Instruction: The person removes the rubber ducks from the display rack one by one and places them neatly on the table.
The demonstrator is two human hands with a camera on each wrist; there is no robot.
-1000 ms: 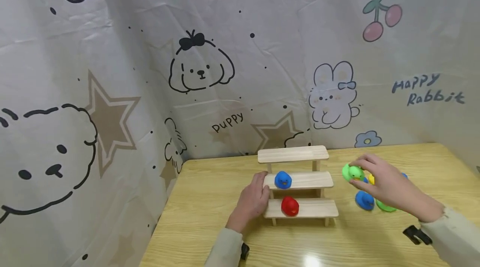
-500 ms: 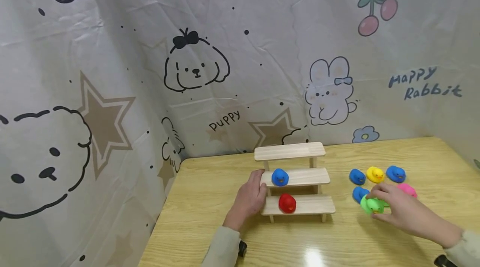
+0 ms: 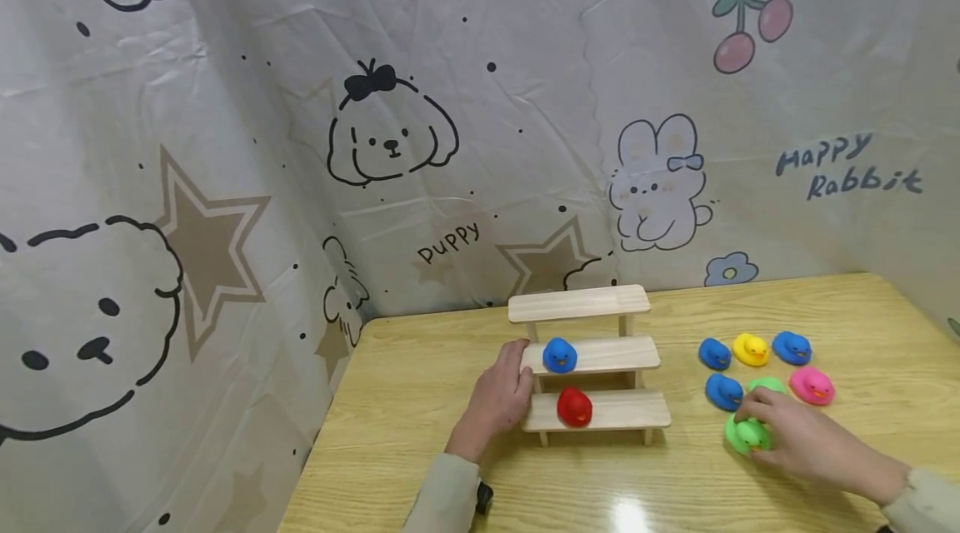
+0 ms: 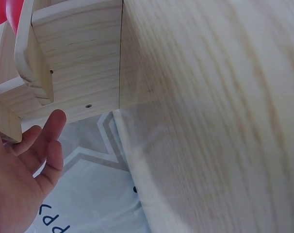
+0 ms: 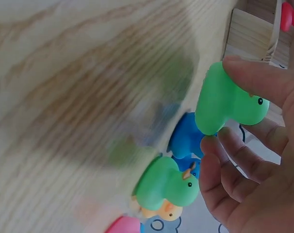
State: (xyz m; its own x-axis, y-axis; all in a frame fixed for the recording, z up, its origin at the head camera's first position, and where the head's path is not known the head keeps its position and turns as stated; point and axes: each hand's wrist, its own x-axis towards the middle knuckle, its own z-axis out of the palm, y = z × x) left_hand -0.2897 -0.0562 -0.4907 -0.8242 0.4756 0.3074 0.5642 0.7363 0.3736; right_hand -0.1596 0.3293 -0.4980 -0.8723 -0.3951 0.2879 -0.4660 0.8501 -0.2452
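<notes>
A small three-tier wooden shelf (image 3: pixel 588 355) stands at mid-table. My left hand (image 3: pixel 497 396) grips the left end of its middle board; in the left wrist view the lower fingers (image 4: pixel 52 126) hang free below that board, while the thumb's hold is out of view. On the middle board sits a blue rubber duck (image 3: pixel 560 356), and a red rubber duck (image 3: pixel 574 406) is on the bottom one. My right hand (image 3: pixel 813 440) pinches a green rubber duck (image 5: pixel 229 97) between thumb and fingers, at the front of the duck group. A second green duck (image 5: pixel 164 183) lies just behind it.
Right of the shelf, blue ducks (image 3: pixel 715 354), a yellow duck (image 3: pixel 751 349) and a pink duck (image 3: pixel 812 386) cluster on the wooden table (image 3: pixel 420 375). A printed curtain (image 3: pixel 480 141) closes off the back and left side.
My right hand has carried the green duck from beside the shelf rightward and towards me, to the front of the other ducks. The left hand keeps its place on the shelf.
</notes>
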